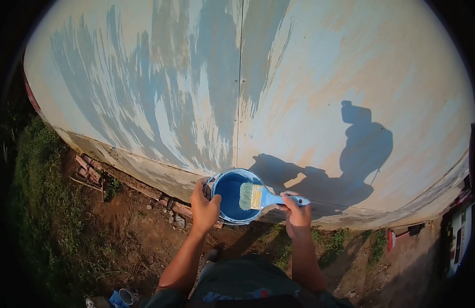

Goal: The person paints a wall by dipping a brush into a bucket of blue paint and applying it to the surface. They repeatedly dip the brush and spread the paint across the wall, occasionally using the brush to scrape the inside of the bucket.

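My left hand (204, 206) grips the left rim of a round paint bucket (224, 197), its inside coated blue. In my right hand (297, 215) is the handle of a wide paintbrush (271, 197). The brush's pale, blue-tinged bristles point left over the bucket's opening. Behind them stands a pale wall (309, 77) with a dark vertical seam. Uneven blue-grey strokes cover much of its left part, and fainter light blue patches show on the right.
Broken bricks (88, 168) lie along the wall's foot at left. Weeds and bare soil (129, 231) stretch below. Containers (128, 296) stand at the bottom left. A white vehicle-like object (459, 236) is at the far right. My shadow falls on the wall.
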`<state>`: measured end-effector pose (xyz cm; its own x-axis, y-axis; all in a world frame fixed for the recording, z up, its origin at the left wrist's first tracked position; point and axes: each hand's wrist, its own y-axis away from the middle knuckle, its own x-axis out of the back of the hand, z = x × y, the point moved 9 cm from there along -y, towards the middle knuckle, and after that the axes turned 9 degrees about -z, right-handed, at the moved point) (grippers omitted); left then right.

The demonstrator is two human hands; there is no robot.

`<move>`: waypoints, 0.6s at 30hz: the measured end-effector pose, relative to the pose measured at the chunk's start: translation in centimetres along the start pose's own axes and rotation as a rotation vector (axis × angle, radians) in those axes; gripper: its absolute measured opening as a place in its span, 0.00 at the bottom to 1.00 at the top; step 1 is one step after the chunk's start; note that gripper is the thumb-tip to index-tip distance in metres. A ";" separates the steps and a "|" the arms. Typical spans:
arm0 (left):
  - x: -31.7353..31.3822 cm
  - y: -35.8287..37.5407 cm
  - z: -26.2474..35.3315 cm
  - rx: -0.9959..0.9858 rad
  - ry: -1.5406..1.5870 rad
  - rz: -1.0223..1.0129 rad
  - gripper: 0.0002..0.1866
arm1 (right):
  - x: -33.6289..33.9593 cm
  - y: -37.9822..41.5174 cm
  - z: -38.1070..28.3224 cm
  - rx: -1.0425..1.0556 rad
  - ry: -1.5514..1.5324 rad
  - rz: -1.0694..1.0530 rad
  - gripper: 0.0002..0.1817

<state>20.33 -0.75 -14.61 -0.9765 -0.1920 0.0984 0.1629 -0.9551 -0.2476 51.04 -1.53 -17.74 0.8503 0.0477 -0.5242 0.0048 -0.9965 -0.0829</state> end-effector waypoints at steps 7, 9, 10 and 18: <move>1.9 -0.4 -0.1 0.019 -0.058 -0.053 0.22 | 0.2 1.1 8.3 -0.382 -0.473 0.067 0.13; 2.6 -1.2 -0.8 -0.002 -0.113 -0.076 0.21 | -1.3 1.7 8.3 -0.393 -0.504 0.086 0.12; 3.0 -1.5 -1.7 0.008 -0.099 -0.083 0.22 | -2.3 1.9 8.2 -0.377 -0.507 0.094 0.12; 4.3 -3.5 -1.9 0.056 0.030 -0.177 0.21 | -4.6 3.2 10.1 -0.160 -0.325 0.190 0.08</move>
<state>15.26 2.18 -15.18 -0.9942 -0.0142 0.1065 -0.0046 -0.9846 -0.1745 41.81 -4.24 -24.16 0.6336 -0.1446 -0.7601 -0.0325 -0.9865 0.1605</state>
